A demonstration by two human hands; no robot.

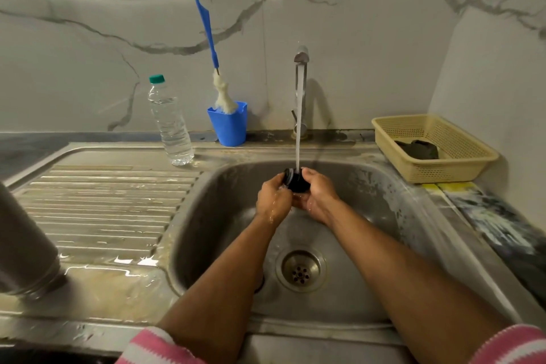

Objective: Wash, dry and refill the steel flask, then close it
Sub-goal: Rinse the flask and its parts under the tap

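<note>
Head view: over the steel sink (pixel 384 204), the left hand (pixel 273 201) and right hand (pixel 317 201) both curl their fingers around a black flask cap (pixel 294 180), held under the water stream (pixel 299 127) running from the tap (pixel 301 59). The steel flask (pixel 25 248) stands upside down on the wet draining board (pixel 112 201) at the far left, well apart from the hands. A water bottle (pixel 170 121) stands behind the board.

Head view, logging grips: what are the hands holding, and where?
Both hands, left hand and right hand, hold the black flask cap by its opposite sides.
</note>
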